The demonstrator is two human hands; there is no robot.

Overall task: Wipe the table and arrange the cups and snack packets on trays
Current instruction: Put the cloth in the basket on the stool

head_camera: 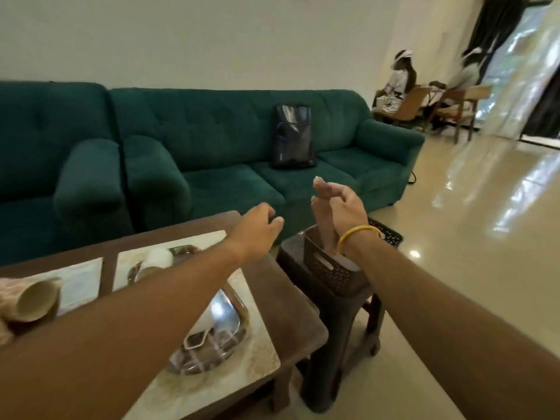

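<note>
The coffee table (pixel 272 286), the landmark here, is seen with a steel tray (pixel 233 310) lying on its marble inlay; white cups (pixel 156 262) rest on that tray, one tipped over. Just beside the table's right end, a dark basket (pixel 330 268) sits on a stool (pixel 339 328). Above the basket, a pinkish cloth (pixel 322 207) is pinched in the closed fingers of the right hand (pixel 348 207). The left hand (pixel 257 231), loosely curled and empty, is held over the table's far edge. If the trailing cloth snags, the basket could be pulled off.
</note>
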